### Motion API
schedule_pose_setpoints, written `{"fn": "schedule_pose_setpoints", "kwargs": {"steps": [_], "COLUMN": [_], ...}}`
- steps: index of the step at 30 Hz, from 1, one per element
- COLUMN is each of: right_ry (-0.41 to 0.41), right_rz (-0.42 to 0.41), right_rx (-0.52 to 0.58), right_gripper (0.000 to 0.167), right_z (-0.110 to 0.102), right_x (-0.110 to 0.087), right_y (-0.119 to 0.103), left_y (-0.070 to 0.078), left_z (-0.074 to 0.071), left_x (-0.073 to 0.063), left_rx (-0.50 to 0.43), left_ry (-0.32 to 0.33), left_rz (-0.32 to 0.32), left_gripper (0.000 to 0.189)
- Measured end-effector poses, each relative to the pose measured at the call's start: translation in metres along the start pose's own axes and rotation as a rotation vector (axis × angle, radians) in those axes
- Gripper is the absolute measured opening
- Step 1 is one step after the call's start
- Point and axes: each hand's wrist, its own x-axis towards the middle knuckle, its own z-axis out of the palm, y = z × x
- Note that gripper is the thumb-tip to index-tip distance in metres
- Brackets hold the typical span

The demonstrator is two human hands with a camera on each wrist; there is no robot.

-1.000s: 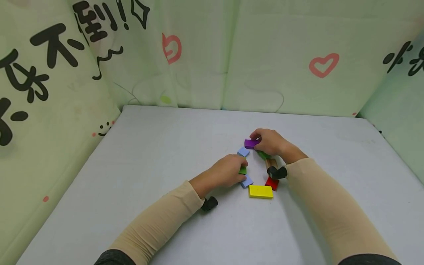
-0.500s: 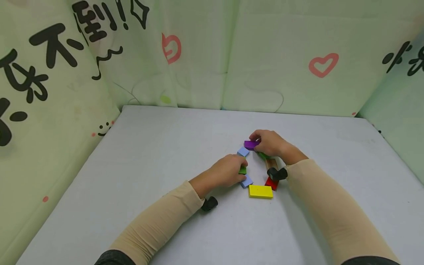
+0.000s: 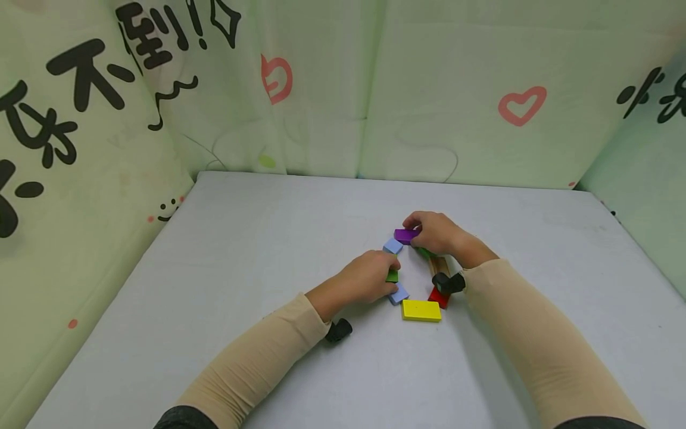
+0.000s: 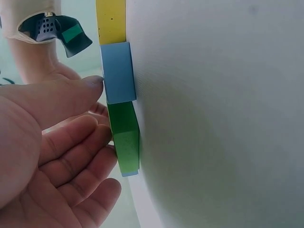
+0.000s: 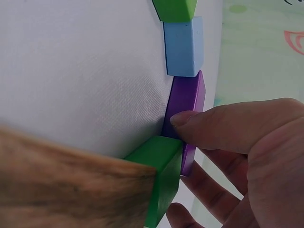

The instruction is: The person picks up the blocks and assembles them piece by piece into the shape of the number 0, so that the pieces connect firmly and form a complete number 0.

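Observation:
Several coloured blocks lie in a ring on the white table. In the head view my right hand [image 3: 436,232] pinches the purple block [image 3: 404,236] at the ring's far end. The right wrist view shows its thumb [image 5: 213,126] on the purple block's inner face, beside a light blue block [image 5: 183,47] and a green block [image 5: 164,164]. My left hand [image 3: 370,276] rests at the ring's left side. In the left wrist view its thumb touches another light blue block [image 4: 118,73], and its loosely bent fingers lie against another green block [image 4: 126,142].
A yellow block [image 3: 421,310] forms the ring's near end, with a red block [image 3: 439,297] at its right. A wooden brown block [image 3: 440,265] stands on the right side, partly hidden by the right wrist's black camera [image 3: 449,282]. Printed curtains [image 3: 321,137] surround the table [image 3: 241,238].
My right hand has moved slightly toward me with the purple block, which now sits closer to the neighbouring blue and green blocks. The left hand has stayed in place.

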Motion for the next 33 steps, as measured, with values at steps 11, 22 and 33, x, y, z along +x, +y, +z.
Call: {"fn": "schedule_pose_setpoints", "kwargs": {"steps": [11, 22, 33], "right_ry": [0.004, 0.008, -0.013], "right_rz": [-0.001, -0.001, 0.009], "right_rx": [0.005, 0.0, -0.014], "right_gripper": [0.041, 0.042, 0.047], "right_z": [0.0007, 0.0014, 0.0008], "right_x": [-0.0021, -0.0042, -0.0068], "right_y": [0.0003, 0.0007, 0.0001], "left_y": [0.0002, 0.0004, -0.0006], "left_z": [0.0001, 0.0011, 0.0013], "left_x": [-0.0003, -0.0002, 0.0], "left_rx": [0.002, 0.013, 0.016], "left_ry": [0.001, -0.002, -0.002], "left_rz": [-0.004, -0.005, 0.003], "left_gripper": [0.041, 0.042, 0.042]}}
